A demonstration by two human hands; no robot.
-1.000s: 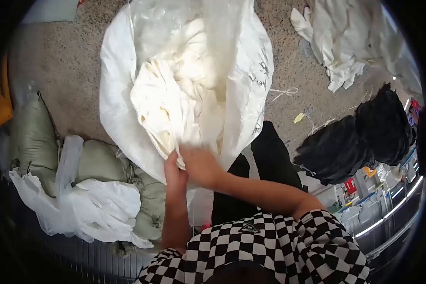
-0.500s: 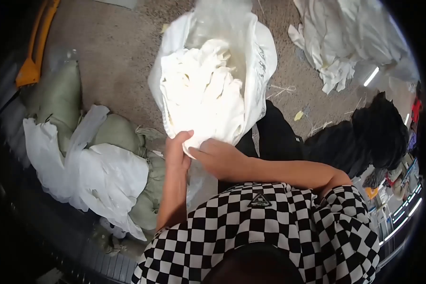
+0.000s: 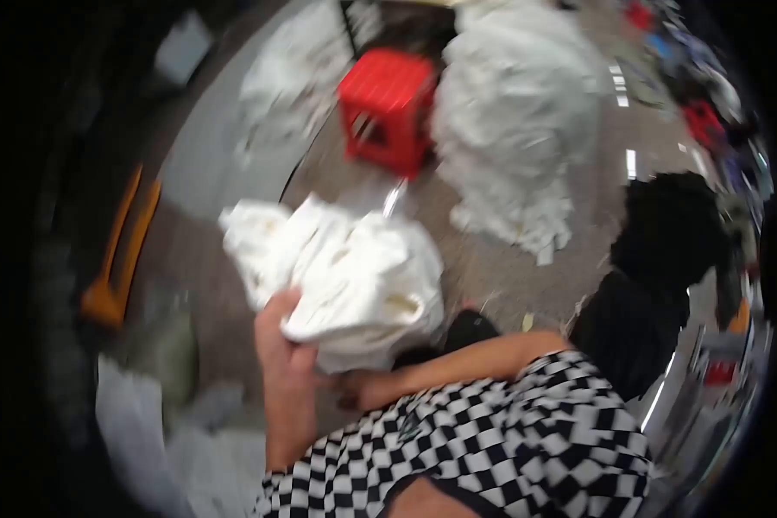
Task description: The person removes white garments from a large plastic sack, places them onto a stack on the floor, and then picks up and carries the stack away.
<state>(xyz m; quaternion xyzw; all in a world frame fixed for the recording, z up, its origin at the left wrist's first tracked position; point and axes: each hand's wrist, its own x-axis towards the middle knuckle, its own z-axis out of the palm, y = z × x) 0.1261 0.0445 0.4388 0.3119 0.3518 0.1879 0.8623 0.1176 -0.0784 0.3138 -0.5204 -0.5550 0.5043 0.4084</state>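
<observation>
A bundle of white cloth (image 3: 332, 255) swells up in front of me, seemingly in the mouth of a white sack whose lower side is blurred. My left hand (image 3: 287, 341) is closed on the near left edge of the white cloth, fingers at its rim. Below the bundle, close to my shirt, my right hand (image 3: 364, 390) is by the sack's underside. Motion smears its fingers, so I cannot see whether it grips anything.
A red plastic stool (image 3: 388, 108) stands ahead, beside a large heap of white cloth (image 3: 522, 112). Dark cloth (image 3: 665, 233) lies to the right. A yellow-orange pallet-truck-like handle (image 3: 108, 298) and a greenish sack (image 3: 168, 354) are on the left.
My view has tilted up and swung, bringing the red stool into sight. The cloth bundle now bulges higher, covering the sack's opening. My right hand has dropped from the cloth's edge to below it.
</observation>
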